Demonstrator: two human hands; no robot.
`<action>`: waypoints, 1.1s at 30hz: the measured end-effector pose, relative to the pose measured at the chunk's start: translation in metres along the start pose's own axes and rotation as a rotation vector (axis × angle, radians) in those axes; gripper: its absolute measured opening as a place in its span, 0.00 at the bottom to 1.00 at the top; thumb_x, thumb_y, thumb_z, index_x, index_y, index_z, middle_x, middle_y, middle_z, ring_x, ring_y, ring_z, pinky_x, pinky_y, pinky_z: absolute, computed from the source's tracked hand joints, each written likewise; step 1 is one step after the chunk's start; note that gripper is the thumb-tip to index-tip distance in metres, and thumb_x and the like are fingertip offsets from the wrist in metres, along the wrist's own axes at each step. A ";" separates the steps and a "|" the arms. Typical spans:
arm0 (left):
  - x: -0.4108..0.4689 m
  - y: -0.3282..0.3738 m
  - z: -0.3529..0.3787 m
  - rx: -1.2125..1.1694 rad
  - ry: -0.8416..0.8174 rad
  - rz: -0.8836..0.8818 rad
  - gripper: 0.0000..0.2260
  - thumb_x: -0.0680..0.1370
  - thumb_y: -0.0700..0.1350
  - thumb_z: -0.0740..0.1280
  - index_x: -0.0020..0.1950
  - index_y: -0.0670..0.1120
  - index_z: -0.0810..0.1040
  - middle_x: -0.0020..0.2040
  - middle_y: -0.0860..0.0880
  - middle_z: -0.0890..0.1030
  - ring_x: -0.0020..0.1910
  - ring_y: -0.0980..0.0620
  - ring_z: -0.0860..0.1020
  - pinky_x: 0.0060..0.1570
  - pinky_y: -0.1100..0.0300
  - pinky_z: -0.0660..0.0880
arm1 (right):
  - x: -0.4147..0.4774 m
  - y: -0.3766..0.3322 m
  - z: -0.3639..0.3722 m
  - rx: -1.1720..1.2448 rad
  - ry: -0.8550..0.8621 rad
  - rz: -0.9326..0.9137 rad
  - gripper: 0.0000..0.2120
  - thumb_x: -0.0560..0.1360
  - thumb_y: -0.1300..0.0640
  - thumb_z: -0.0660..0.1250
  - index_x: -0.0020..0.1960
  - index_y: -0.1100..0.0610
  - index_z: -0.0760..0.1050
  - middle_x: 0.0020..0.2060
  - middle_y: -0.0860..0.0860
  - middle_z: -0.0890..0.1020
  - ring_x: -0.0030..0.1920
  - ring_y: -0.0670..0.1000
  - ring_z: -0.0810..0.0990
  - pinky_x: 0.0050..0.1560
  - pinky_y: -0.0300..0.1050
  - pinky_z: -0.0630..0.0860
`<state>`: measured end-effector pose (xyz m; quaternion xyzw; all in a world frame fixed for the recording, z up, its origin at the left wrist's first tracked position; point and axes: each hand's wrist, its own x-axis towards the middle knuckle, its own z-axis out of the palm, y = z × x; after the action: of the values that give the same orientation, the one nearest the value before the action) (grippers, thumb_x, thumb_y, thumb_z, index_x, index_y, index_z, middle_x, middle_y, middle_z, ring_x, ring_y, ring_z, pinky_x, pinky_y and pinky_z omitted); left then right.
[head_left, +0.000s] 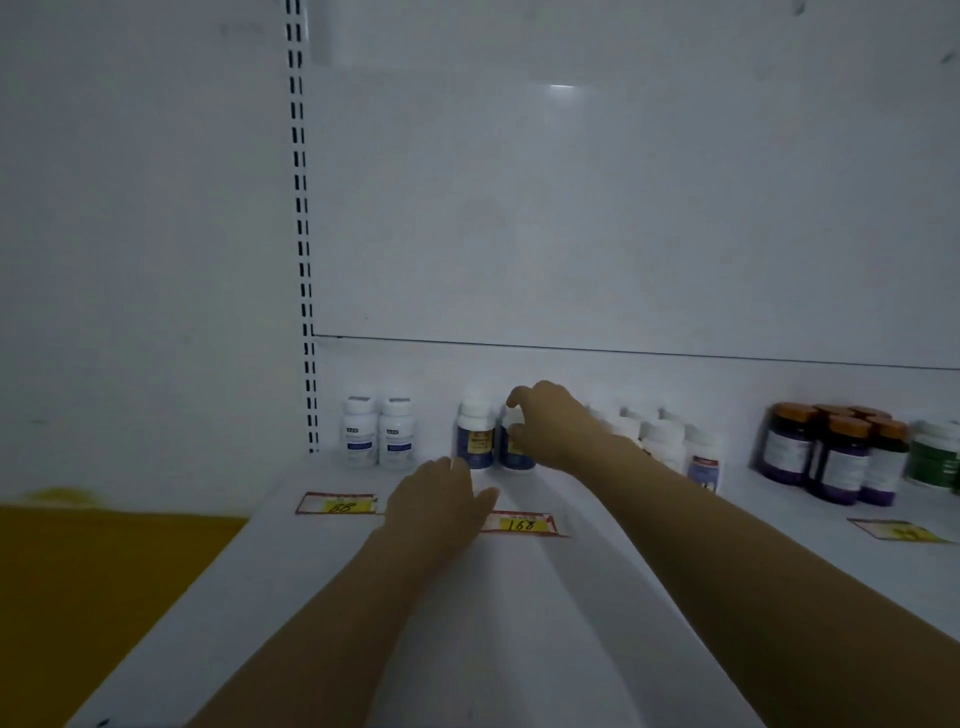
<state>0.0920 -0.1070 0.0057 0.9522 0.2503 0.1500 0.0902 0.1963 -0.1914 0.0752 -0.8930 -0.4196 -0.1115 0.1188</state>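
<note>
Both bare forearms stretched out over the white shelf (311, 571) towards its back panel. Her left hand (441, 499) lay low and flat over the shelf with its fingers straight and together, holding nothing. The fingertips came right up to the foot of a blue-labelled bottle (475, 441), though I couldn't tell whether they touched it. The right hand (550, 426) was curled over the white cap of the second blue-labelled bottle (515, 460), which stood upright just beside the first, near the back. A price tag marked 168 (522, 525) lay in front of them. Two white bottles (379, 434) stood to the left, and orange-capped dark bottles (836, 452) well off to the right.
</note>
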 end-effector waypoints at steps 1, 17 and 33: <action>0.001 -0.002 0.004 -0.002 -0.015 -0.006 0.29 0.80 0.60 0.53 0.74 0.44 0.59 0.73 0.46 0.65 0.71 0.48 0.64 0.67 0.55 0.63 | 0.008 -0.004 0.005 -0.012 0.008 -0.018 0.18 0.79 0.59 0.59 0.68 0.59 0.67 0.63 0.58 0.70 0.63 0.58 0.70 0.62 0.48 0.70; 0.007 -0.016 0.028 0.074 -0.189 0.018 0.35 0.79 0.65 0.44 0.78 0.42 0.47 0.78 0.46 0.48 0.77 0.49 0.47 0.74 0.53 0.46 | 0.058 -0.028 0.066 -0.010 0.166 -0.133 0.17 0.78 0.65 0.60 0.65 0.62 0.62 0.59 0.62 0.70 0.58 0.58 0.71 0.51 0.44 0.69; 0.015 -0.019 0.001 -0.648 0.133 -0.040 0.22 0.74 0.50 0.70 0.65 0.46 0.71 0.61 0.51 0.78 0.50 0.60 0.73 0.38 0.78 0.67 | 0.016 -0.008 0.025 0.742 0.242 -0.082 0.11 0.72 0.45 0.70 0.48 0.51 0.79 0.43 0.44 0.79 0.43 0.42 0.76 0.34 0.25 0.69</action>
<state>0.0959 -0.0837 0.0039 0.8570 0.2137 0.2819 0.3748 0.2024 -0.1672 0.0570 -0.7523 -0.4497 -0.0613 0.4775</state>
